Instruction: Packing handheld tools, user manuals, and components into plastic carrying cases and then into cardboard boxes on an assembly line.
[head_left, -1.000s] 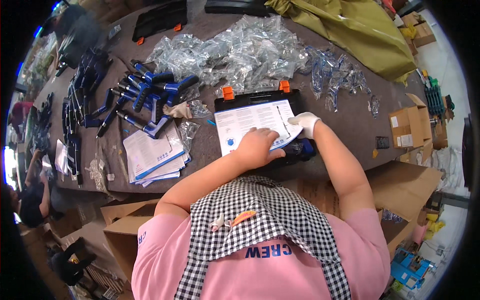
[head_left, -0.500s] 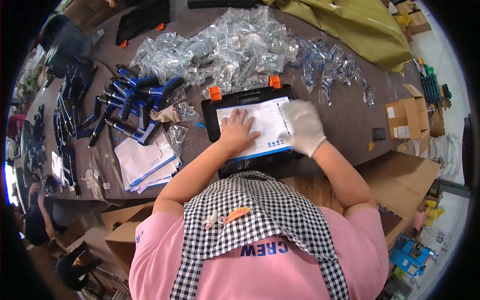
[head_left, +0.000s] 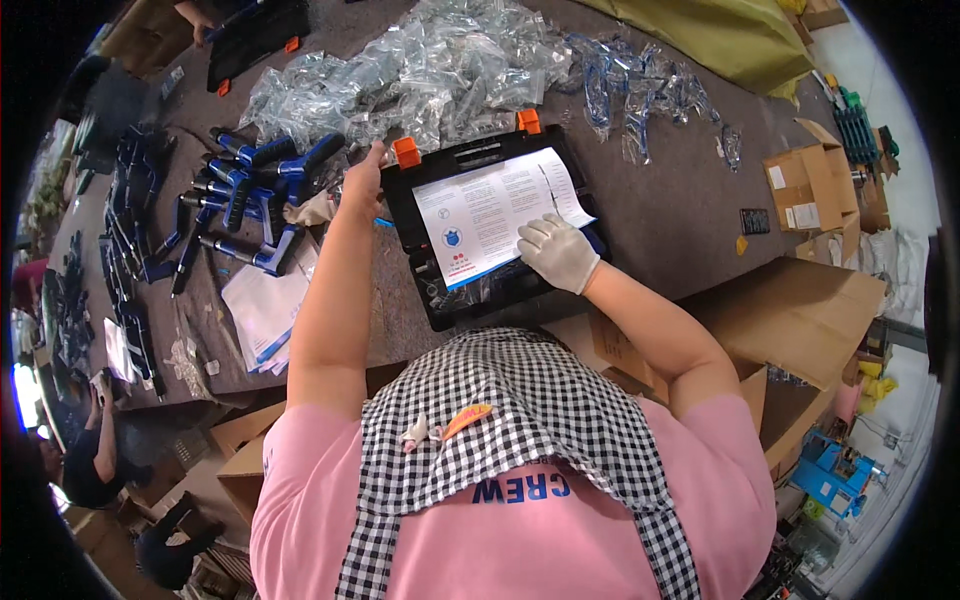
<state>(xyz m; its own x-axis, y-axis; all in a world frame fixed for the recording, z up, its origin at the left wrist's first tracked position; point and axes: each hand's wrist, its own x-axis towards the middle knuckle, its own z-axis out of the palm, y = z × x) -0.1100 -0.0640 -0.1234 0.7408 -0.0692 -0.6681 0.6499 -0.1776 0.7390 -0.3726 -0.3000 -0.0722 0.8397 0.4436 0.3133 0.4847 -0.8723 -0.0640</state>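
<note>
A black plastic tool case point(head_left: 408, 262) with two orange latches lies in front of me, slightly turned. Over its inside rests a printed white leaflet point(head_left: 490, 205) with a blue lower edge, its right corner lifting. My left hand point(head_left: 364, 184), bare, grips the case's upper left edge beside a latch; some fingers are hidden. In a white glove, my right hand point(head_left: 558, 253) lies on the leaflet's lower right part with fingers extended and slightly bent. Clear plastic wrapping shows in the case below the leaflet; the other contents are mostly covered.
Blue-and-black tools point(head_left: 240, 190) are piled to the left, above stacked leaflets point(head_left: 262, 305). Clear plastic bags point(head_left: 420, 75) heap beyond the case, with blue bagged parts point(head_left: 640, 95) to their right. Cardboard boxes point(head_left: 800, 190) stand at right. Another person's hand point(head_left: 196, 18) is at far left.
My left hand has moved from the leaflet to the case's left edge. The case has shifted up-left and tilted, and the leaflet has turned on it. My right hand has moved down-left.
</note>
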